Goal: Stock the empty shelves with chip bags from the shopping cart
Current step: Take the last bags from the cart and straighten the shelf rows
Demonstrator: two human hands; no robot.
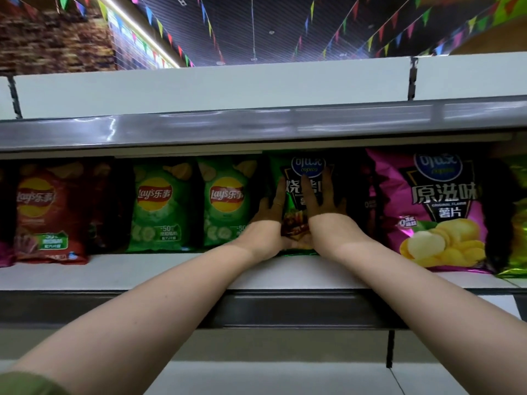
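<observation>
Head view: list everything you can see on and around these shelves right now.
red Lay's bag: one, red, upright, left end of the middle shelf
green Lay's bags: two, green, side by side, right of the red one
green Copico bag: one, green and black, upright, shelf centre
pink Copico bag: one, magenta, right of centre
yellow-green bag: one, cut off at the right edge
middle shelf: one, white, carries all the bags
top shelf: one, white, above
bunting: many flags, mixed colours, under the ceiling
left hand: rests on the green Copico bag's left edge
right hand: fingers spread on its front
</observation>
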